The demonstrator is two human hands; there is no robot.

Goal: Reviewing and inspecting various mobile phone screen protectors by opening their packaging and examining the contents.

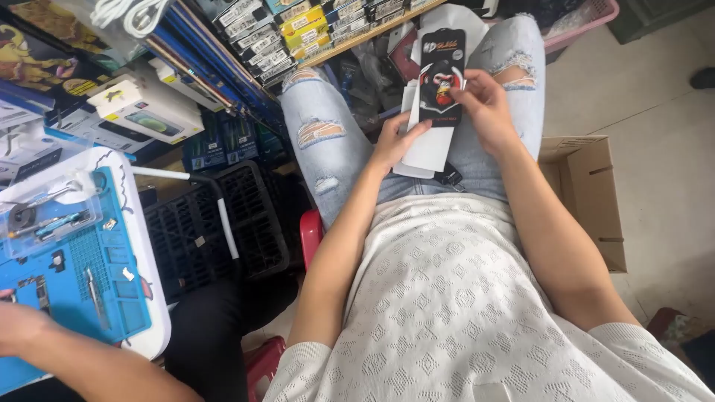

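Seated person's left hand [393, 143] and right hand [482, 104] both grip a black packet [441, 78] with white sleeve [426, 152] over the lap; pulled unevenly, it might slip to the floor [655, 134]

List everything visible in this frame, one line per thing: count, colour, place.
black packet: one, black with picture, held over the lap
white sleeves: a few, white, behind the packet
cardboard box: one, brown, floor at right
crates: two, black, floor left of the legs
stool: one, red, under the person
blue mat: one, blue, on a white tray at left, with small tools
shelf boxes: many, mixed colours, top
other person's hand: one, on the mat
left hand: under the sleeves
right hand: gripping the packet's right edge
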